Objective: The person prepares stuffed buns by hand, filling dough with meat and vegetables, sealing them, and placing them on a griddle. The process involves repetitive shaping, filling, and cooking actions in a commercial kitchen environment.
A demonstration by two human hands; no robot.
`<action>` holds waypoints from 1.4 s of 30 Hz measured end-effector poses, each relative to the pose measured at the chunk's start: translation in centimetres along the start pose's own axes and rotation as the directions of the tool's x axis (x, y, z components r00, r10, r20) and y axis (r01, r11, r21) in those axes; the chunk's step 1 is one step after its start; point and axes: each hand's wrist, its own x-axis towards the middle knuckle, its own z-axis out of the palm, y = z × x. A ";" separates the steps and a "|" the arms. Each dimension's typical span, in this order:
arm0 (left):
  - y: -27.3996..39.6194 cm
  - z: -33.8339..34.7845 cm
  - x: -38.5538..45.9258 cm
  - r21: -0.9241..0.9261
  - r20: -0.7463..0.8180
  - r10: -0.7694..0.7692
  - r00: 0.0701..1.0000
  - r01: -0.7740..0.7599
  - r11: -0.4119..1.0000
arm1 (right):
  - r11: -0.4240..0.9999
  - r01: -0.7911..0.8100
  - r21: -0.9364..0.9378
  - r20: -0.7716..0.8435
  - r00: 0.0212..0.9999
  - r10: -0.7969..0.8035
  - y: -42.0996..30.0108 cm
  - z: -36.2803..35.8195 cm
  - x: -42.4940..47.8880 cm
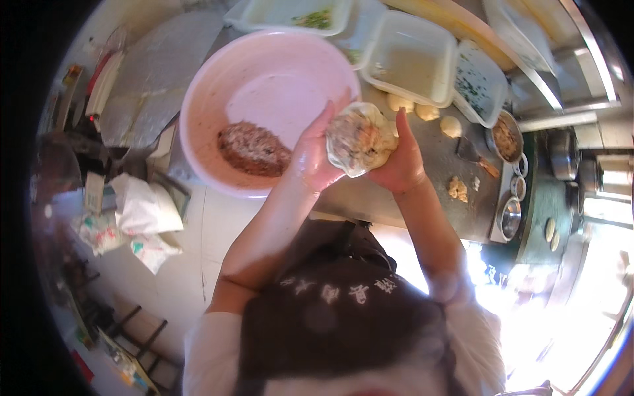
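Note:
Between my two hands a round of stuffed dough [361, 138] is held up, its pale wrapper gathered around a meat-coloured filling. My left hand [317, 151] cups its left side with the thumb up. On the other side my right hand [403, 158] supports it from the right and below, thumb raised along the edge. Just left of and behind them stands a large pink basin [270, 37]. A mound of minced meat filling [255, 148] lies in its lower left part, partly behind my left forearm.
Behind the hands are a white plastic tub [411, 59] and a tub with chopped greens [475, 84]. Dough balls [450, 127] sit on the steel counter [376, 203]. A wooden-handled scraper [488, 167] lies near a bowl of brown filling [506, 138]. White sacks [148, 203] stand at left.

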 end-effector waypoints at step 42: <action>-40.2 4.0 15.6 0.571 -0.173 0.127 0.977 -0.006 0.821 | -0.148 0.044 -0.988 0.131 0.741 -0.659 -22.6 -18.3 -30.7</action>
